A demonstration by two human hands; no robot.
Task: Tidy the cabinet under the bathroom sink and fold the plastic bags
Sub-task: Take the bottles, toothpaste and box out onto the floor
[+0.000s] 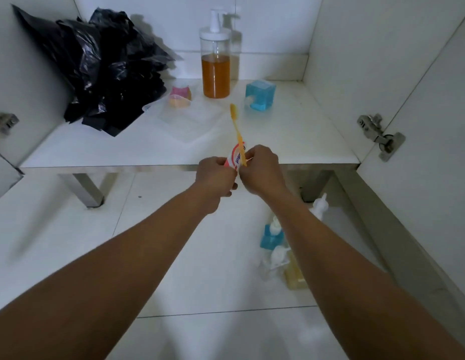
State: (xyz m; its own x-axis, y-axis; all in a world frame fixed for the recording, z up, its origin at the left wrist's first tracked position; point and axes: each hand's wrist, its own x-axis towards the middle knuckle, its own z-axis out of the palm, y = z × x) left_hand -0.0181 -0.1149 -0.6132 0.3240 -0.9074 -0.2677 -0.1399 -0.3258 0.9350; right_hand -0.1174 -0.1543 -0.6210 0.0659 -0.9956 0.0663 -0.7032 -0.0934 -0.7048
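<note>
Both my hands meet at the front edge of the cabinet floor [122, 152]. My left hand [215, 183] grips a red-and-white toothpaste tube [234, 158]. My right hand [262, 170] holds an orange toothbrush [236, 126] by its handle, bristle end pointing into the cabinet. A crumpled heap of black plastic bags [101, 71] fills the back left corner. A clear plastic bag [189, 120] lies flat in the middle of the shelf.
On the shelf stand a tall pump bottle of amber liquid [216, 66], a blue bottle on its side [260, 95] and a small pink-and-yellow item [180, 97]. Blue, clear and yellow pump bottles [278, 253] stand on the tiled floor at right. The open door's hinge [381, 136] is at right.
</note>
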